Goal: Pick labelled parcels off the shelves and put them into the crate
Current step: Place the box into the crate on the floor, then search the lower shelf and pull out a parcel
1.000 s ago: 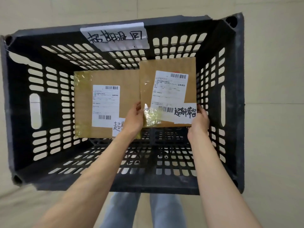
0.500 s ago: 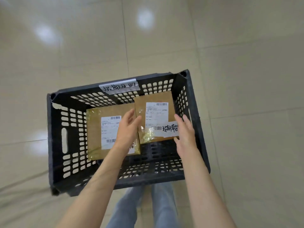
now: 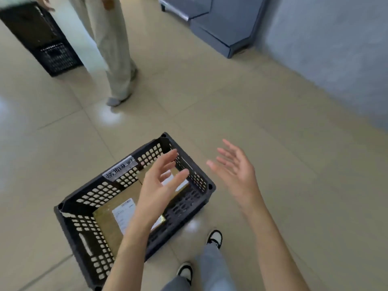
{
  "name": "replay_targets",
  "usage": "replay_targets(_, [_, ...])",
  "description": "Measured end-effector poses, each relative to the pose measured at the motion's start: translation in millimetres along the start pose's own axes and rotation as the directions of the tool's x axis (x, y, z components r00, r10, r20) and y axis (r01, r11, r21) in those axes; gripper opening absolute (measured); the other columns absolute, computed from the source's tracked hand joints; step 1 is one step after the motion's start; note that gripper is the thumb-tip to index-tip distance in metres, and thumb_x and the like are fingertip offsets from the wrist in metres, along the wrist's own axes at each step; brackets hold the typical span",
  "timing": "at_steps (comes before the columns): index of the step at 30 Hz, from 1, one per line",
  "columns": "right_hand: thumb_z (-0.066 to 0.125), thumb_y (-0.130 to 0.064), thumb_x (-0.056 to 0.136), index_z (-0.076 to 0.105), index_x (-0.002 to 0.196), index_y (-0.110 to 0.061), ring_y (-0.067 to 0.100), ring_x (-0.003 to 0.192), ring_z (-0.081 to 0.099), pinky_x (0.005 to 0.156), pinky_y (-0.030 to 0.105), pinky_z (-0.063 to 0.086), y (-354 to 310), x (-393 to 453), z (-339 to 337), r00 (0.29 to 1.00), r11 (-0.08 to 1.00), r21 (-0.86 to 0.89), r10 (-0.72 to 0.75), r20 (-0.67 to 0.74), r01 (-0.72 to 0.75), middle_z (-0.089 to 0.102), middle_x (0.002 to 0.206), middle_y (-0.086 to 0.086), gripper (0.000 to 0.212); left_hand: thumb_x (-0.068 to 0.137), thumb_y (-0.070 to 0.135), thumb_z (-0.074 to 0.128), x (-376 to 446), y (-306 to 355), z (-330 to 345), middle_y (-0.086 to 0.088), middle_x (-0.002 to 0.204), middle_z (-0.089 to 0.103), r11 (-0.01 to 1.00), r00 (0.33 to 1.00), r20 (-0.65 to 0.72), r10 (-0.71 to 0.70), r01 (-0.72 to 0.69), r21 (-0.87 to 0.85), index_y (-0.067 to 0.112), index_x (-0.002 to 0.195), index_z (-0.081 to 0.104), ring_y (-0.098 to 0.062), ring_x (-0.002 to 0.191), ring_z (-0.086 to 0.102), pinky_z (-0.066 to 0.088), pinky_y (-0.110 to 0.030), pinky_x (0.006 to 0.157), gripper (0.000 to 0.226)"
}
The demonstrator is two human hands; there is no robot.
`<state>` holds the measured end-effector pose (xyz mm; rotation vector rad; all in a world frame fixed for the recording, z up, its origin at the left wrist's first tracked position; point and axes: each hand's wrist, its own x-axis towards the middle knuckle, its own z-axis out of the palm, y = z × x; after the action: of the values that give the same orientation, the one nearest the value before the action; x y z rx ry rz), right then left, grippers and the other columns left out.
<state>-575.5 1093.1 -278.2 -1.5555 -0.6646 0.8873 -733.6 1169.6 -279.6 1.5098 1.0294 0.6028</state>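
Black slotted plastic, the crate (image 3: 88, 208) sits on the tiled floor (image 3: 241, 127), its long axis running from lower left to upper right, white handwritten label (image 3: 120, 168) on the far wall. Two brown cardboard parcels lie flat inside, side by side along that axis: the nearer parcel (image 3: 113, 219) and the farther parcel (image 3: 178, 181), printed labels facing up. Both hands hover with fingers spread, holding nothing: left hand (image 3: 156, 189) above the crate, right hand (image 3: 236, 172) just beyond its right rim.
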Motion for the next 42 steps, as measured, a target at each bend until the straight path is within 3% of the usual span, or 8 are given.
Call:
replay_targets(4, [0.076, -0.016, 0.076, 0.054, 0.108, -0.042, -0.002, 0.099, 0.058, 0.086, 0.01, 0.047, -31.6, -53.0, -62.3, 0.973, 0.997, -0.011, -0.076, -0.219, 0.076, 0.061, 0.111, -0.01, 0.046, 0.083, 0.029, 0.067, -20.4, 61.7, 43.6, 0.019, 0.121, 0.057, 0.964, 0.958, 0.226, 0.174, -0.213, 0.162, 0.034, 0.127, 0.05, 0.003, 0.111, 0.053, 0.044, -0.028, 0.097, 0.048])
replay_targets(8, [0.076, -0.015, 0.075, 0.055, 0.101, -0.044, 0.002, 0.097, 0.058, 0.093, 0.021, 0.044, -49.4, -112.8, -142.3, 0.877, 0.993, -0.047, -0.119, -0.465, 0.109, 0.06, 0.103, -0.015, 0.044, 0.082, 0.027, 0.068, -42.9, 117.8, 115.7, 0.013, 0.118, 0.06, 0.85, 0.836, 0.434, 0.334, -0.467, 0.245, 0.028, 0.129, 0.05, -0.003, 0.109, 0.055, 0.041, -0.023, 0.094, 0.049])
replay_targets(15, [0.077, -0.015, 0.075, 0.054, 0.106, -0.039, 0.003, 0.099, 0.057, 0.087, 0.009, 0.04, -39.0, -243.4, -308.7, 0.577, 0.991, -0.092, -0.133, -0.806, 0.1, 0.06, 0.104, -0.012, 0.046, 0.083, 0.031, 0.065, -122.9, 179.5, 299.9, 0.012, 0.121, 0.059, 0.531, 0.445, 0.738, 0.506, -0.836, 0.14, 0.028, 0.127, 0.051, -0.008, 0.114, 0.052, 0.036, -0.021, 0.09, 0.047])
replay_targets(21, [0.073, -0.012, 0.078, 0.055, 0.114, -0.028, 0.01, 0.11, 0.055, 0.096, 0.021, 0.039, -8.7, -404.0, -452.6, 0.251, 0.998, -0.054, -0.06, -0.966, 0.031, 0.058, 0.109, -0.01, 0.043, 0.082, 0.029, 0.065, -255.0, 200.3, 490.0, 0.004, 0.12, 0.061, 0.407, 0.091, 0.88, 0.466, -0.905, -0.122, 0.023, 0.124, 0.055, -0.015, 0.113, 0.055, 0.041, -0.029, 0.093, 0.044])
replay_targets(27, [0.069, -0.03, 0.082, 0.052, 0.125, -0.032, 0.009, 0.119, 0.046, 0.094, 0.025, 0.034, 19.4, -577.7, -549.6, -0.113, 0.994, 0.021, 0.009, -0.994, -0.105, 0.051, 0.129, -0.009, 0.046, 0.083, 0.027, 0.064, -394.5, 212.0, 641.2, 0.003, 0.124, 0.059, 0.373, -0.185, 0.891, 0.414, -0.859, -0.351, 0.024, 0.125, 0.055, -0.016, 0.117, 0.051, 0.034, -0.022, 0.094, 0.043])
replay_targets(32, [0.069, -0.032, 0.083, 0.052, 0.121, -0.033, 0.016, 0.124, 0.046, 0.096, 0.035, 0.041, 55.3, -665.4, -588.9, -0.378, 0.984, 0.158, 0.117, -0.919, -0.08, 0.05, 0.129, -0.009, 0.042, 0.084, 0.029, 0.063, -469.9, 205.4, 725.1, 0.002, 0.128, 0.057, 0.37, -0.346, 0.879, 0.327, -0.809, -0.456, 0.022, 0.128, 0.053, -0.018, 0.122, 0.045, 0.028, -0.02, 0.095, 0.046])
replay_targets(38, [0.071, -0.031, 0.082, 0.052, 0.126, -0.029, 0.021, 0.125, 0.046, 0.09, 0.029, 0.038, 112.9, -701.5, -628.0, -0.513, 0.948, 0.318, 0.282, -0.81, 0.019, 0.047, 0.138, 0.001, 0.048, 0.083, 0.03, 0.066, -523.2, 182.0, 828.5, -0.003, 0.129, 0.055, 0.385, -0.479, 0.853, 0.206, -0.762, -0.521, 0.021, 0.128, 0.053, -0.021, 0.123, 0.045, 0.034, -0.028, 0.1, 0.048])
replay_targets(42, [0.071, -0.027, 0.082, 0.046, 0.134, -0.023, 0.023, 0.132, 0.04, 0.093, 0.033, 0.037, 143.8, -710.1, -667.5, -0.547, 0.895, 0.387, 0.442, -0.711, 0.22, 0.042, 0.143, 0.004, 0.058, 0.082, 0.03, 0.068, -550.8, 165.1, 906.8, -0.006, 0.132, 0.051, 0.451, -0.531, 0.842, 0.095, -0.731, -0.512, 0.02, 0.128, 0.053, -0.024, 0.127, 0.041, 0.034, -0.036, 0.105, 0.049])
